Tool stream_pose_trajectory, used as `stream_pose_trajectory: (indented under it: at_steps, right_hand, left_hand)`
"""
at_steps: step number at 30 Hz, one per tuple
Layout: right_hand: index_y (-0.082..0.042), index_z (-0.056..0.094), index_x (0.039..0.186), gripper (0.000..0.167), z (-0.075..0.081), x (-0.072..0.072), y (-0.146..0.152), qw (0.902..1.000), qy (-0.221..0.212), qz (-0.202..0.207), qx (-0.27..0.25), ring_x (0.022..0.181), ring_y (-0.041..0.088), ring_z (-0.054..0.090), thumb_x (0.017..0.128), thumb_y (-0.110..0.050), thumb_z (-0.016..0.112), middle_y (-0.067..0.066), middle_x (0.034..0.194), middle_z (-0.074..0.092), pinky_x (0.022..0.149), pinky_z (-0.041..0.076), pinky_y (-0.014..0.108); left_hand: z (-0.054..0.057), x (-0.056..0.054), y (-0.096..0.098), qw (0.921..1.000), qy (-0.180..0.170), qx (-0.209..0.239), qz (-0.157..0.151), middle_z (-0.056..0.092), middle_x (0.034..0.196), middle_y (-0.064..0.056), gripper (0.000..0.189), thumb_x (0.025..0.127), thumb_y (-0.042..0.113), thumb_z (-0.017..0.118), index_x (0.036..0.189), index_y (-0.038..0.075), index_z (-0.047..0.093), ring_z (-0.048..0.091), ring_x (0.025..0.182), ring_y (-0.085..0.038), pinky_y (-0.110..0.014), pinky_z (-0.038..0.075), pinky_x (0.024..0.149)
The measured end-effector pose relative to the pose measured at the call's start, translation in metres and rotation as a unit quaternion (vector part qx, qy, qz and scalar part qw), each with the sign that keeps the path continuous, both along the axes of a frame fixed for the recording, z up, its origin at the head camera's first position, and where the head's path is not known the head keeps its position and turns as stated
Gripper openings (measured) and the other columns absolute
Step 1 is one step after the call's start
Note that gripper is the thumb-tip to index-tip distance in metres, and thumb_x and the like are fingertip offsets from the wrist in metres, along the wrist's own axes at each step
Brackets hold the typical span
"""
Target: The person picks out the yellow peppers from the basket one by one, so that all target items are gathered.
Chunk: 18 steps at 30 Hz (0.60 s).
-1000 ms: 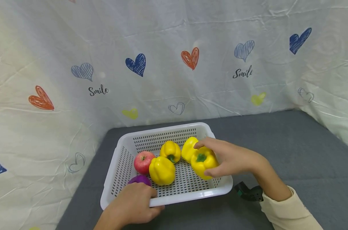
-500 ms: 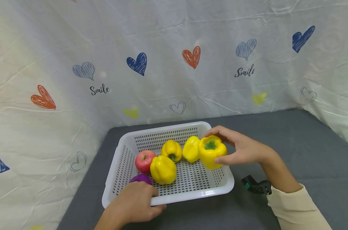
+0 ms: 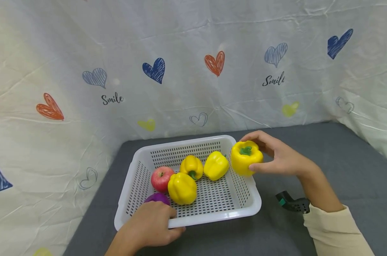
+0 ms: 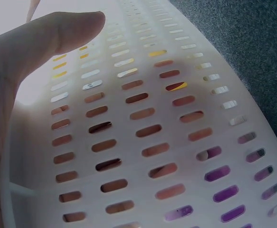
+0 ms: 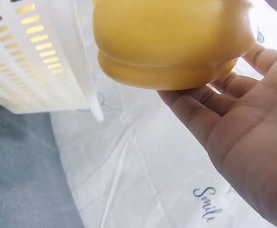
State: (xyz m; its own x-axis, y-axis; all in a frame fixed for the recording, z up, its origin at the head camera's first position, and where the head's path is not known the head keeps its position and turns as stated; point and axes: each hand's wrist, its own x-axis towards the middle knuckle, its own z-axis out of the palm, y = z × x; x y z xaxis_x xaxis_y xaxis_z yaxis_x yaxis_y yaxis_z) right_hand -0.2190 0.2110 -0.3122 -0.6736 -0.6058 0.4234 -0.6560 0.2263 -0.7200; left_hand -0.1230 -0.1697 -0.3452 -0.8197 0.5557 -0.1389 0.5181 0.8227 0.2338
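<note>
My right hand [image 3: 276, 154] grips a yellow bell pepper [image 3: 244, 160] with a green stem, held up at the right rim of the white basket [image 3: 212, 215]. In the right wrist view the fingers reach under and behind the pepper [image 5: 167, 42], beside the basket's slotted wall. My left hand [image 3: 152, 224] grips the basket's near rim; its thumb [image 4: 76, 31] lies along the outside of the wall in the left wrist view. Inside the basket sit a red apple [image 3: 162, 179], a purple thing [image 3: 158, 197] partly hidden by the left hand, and three yellow bell peppers [image 3: 182, 188].
The basket stands on a grey cloth-covered table [image 3: 308, 153]. Behind and to the left hangs a white curtain [image 3: 180, 42] printed with hearts and words. A black device [image 3: 292, 202] is strapped at the right wrist.
My right hand has lifted the pepper out of the basket's right end, moving it up and to the right. The left hand stays on the rim.
</note>
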Motion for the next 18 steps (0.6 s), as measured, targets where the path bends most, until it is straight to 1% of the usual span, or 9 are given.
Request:
stream_pose_trajectory:
  at_steps: [3, 6, 11, 18]
  right_hand:
    - [-0.008, 0.047, 0.135, 0.063, -0.002, -0.003, 0.004, 0.9999, 0.004, -0.011, -0.006, 0.108, 0.023, 0.060, 0.081, 0.002, 0.078, 0.004, 0.128, 0.056, 0.094, 0.047, 0.028]
    - [-0.007, 0.047, 0.135, 0.061, -0.004, -0.005, 0.008, 0.9998, 0.006, -0.011, -0.013, 0.106, 0.023, 0.060, 0.082, 0.003, 0.076, 0.006, 0.127, 0.056, 0.092, 0.048, 0.028]
    - [-0.005, 0.047, 0.134, 0.058, -0.008, -0.011, 0.013, 0.9995, 0.001, -0.013, -0.027, 0.105, 0.024, 0.060, 0.083, 0.006, 0.073, 0.009, 0.126, 0.056, 0.090, 0.049, 0.027]
    - [-0.002, 0.048, 0.134, 0.056, -0.012, -0.014, 0.018, 0.9983, -0.004, -0.042, -0.040, 0.106, 0.021, 0.059, 0.084, 0.007, 0.072, 0.012, 0.126, 0.054, 0.093, 0.046, 0.023]
  left_hand:
    - [0.000, 0.000, -0.001, 1.0000, -0.003, -0.001, -0.002, 0.040, 0.054, 0.012, 0.031, 0.083, 0.050, 0.070, 0.074, 0.022, 0.063, 0.043, 0.053, -0.006, -0.027, 0.038, 0.053]
    - [0.000, 0.000, -0.001, 1.0000, -0.010, 0.001, -0.001, 0.042, 0.054, 0.012, 0.030, 0.083, 0.051, 0.070, 0.076, 0.021, 0.065, 0.044, 0.054, -0.006, -0.026, 0.039, 0.054]
    - [0.001, 0.000, -0.001, 0.9999, -0.012, 0.000, 0.001, 0.040, 0.053, 0.011, 0.031, 0.083, 0.051, 0.070, 0.074, 0.022, 0.063, 0.044, 0.053, -0.006, -0.026, 0.039, 0.053]
    - [0.002, 0.001, 0.000, 1.0000, -0.009, -0.001, 0.002, 0.038, 0.053, 0.011, 0.031, 0.083, 0.050, 0.070, 0.072, 0.023, 0.061, 0.043, 0.052, -0.006, -0.026, 0.038, 0.053]
